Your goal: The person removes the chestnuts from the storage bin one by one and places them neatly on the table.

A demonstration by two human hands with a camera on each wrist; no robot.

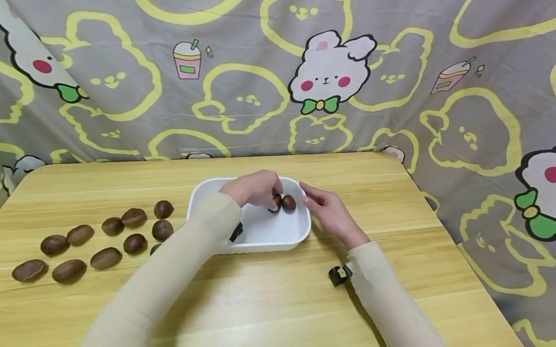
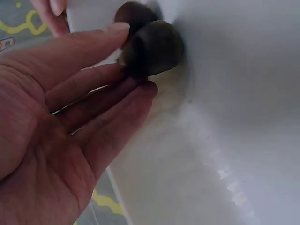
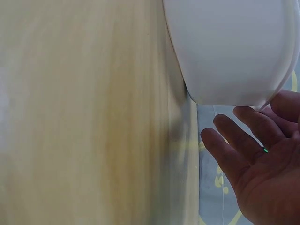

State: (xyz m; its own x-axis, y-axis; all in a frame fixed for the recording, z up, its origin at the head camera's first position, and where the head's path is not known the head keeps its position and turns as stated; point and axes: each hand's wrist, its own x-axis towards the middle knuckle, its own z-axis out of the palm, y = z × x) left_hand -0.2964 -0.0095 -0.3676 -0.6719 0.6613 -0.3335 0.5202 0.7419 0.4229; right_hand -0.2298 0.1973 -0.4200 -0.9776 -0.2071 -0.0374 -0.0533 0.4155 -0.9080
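Observation:
Inside a white plastic tray (image 1: 255,230), my left hand (image 1: 260,187) pinches a brown chestnut (image 2: 159,49) with thumb and fingertips. A second chestnut (image 1: 289,203) lies right beside it on the tray floor, toward the right end. My right hand (image 1: 329,213) is at the tray's right end, its thumb and fingertips against the rim and outer wall. In the right wrist view, the fingers of that hand (image 3: 262,154) are spread and fairly straight by the wall.
Several chestnuts (image 1: 106,258) lie in two rough rows on the wooden table (image 1: 260,305), left of the tray. My left forearm partly covers one of them. A patterned curtain (image 1: 248,33) hangs behind the table's back edge and along the right side.

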